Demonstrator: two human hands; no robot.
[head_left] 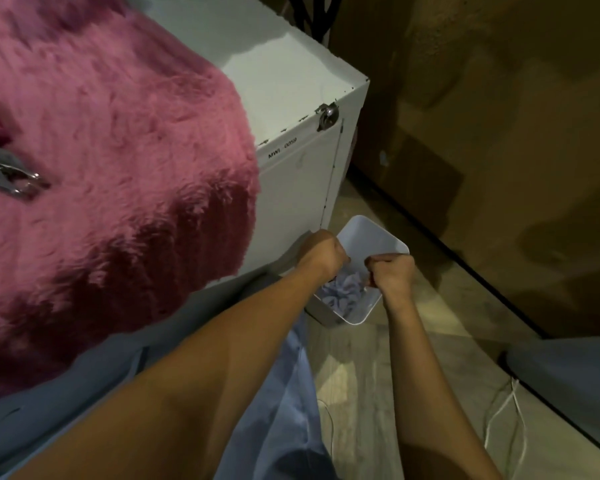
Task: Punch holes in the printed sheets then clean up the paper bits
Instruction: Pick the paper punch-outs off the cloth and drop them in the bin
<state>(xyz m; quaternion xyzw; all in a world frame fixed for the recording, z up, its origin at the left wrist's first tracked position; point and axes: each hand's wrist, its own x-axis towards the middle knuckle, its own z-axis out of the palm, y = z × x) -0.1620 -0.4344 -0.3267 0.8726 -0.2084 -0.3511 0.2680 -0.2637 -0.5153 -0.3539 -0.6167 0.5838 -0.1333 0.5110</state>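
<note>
Your left hand (323, 252) and right hand (392, 271) hang curled tight just above the white bin (374, 233), probably so paper bits fall onto the crumpled paper (343, 292) inside; whatever they pinch is hidden.

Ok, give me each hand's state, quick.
Left hand: fingers curled over the white bin; cannot tell if it holds anything.
Right hand: curled too, above the bin; contents cannot be told.

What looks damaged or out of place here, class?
Paint on the white cabinet is chipped along its top front edge beside the lock. A loose white cable trails across the floor at lower right, a possible trip hazard.
</note>
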